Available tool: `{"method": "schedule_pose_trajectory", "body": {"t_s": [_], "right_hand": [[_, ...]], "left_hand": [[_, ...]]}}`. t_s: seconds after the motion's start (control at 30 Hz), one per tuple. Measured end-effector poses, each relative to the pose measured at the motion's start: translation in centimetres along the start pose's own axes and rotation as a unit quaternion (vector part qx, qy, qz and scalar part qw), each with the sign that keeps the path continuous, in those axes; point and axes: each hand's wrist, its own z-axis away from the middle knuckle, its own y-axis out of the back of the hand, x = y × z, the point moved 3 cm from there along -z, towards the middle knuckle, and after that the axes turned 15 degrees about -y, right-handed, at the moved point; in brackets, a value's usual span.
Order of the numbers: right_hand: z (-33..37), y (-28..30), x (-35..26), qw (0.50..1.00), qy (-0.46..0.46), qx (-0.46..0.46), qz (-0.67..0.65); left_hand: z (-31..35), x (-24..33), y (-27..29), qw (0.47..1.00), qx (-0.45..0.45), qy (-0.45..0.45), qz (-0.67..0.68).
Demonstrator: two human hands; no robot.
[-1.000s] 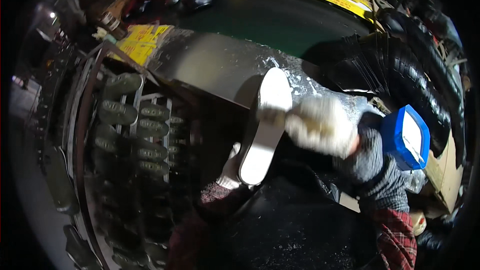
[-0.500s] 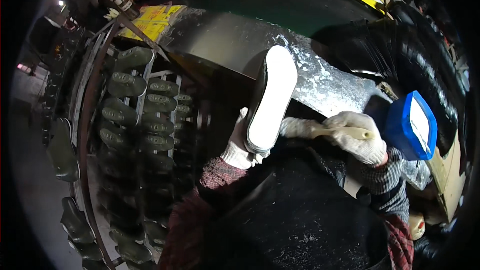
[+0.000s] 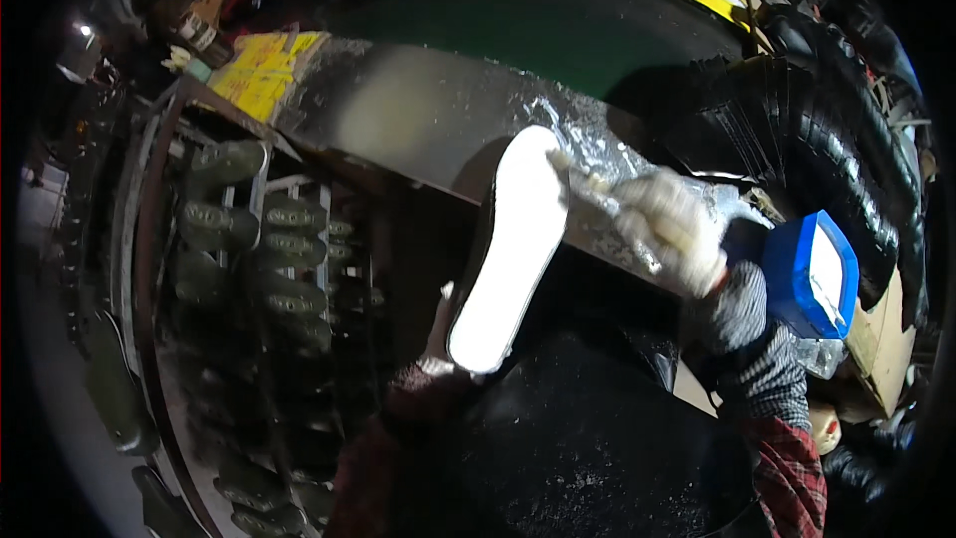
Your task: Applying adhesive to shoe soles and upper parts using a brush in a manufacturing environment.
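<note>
In my gloved left hand point(image 3: 441, 331), low beside the heel, is a shoe point(image 3: 513, 249) turned so its white-coated sole faces up and its toe points away. The hand is mostly hidden behind the shoe, fingers closed around it. My gloved right hand point(image 3: 677, 229) grips a brush point(image 3: 596, 189), smeared by motion. The brush's head is at the sole's right edge near the toe; I cannot tell whether it touches. To the right of that hand stands a blue tub point(image 3: 787, 274) with white stuff inside.
At the left, a metal rack point(image 3: 144, 269) carries several dark green shoes point(image 3: 219, 224). Ahead lies a grey bench top point(image 3: 393, 125) with white smears and yellow paper point(image 3: 264, 70). Shiny black material point(image 3: 827, 130) is heaped at the right, and cardboard point(image 3: 881, 339) stands beside the tub.
My right hand has moved up and brought the brush from beside the heel to the toe end. The shoe has shifted a little left and down in view.
</note>
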Motion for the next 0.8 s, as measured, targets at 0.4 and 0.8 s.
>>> {"method": "schedule_pose_trajectory", "body": {"t_s": [0.4, 0.8], "right_hand": [[8.6, 6.9, -2.2, 0.989, 0.025, 0.126, -0.077], [21.4, 12.5, -0.3, 0.956, -0.086, 0.238, -0.148]], "left_hand": [[-10.1, 11.4, -12.0, 0.911, 0.098, -0.335, -0.218], [-26.1, -11.7, -22.5, 0.923, -0.062, -0.048, -0.378]]}}
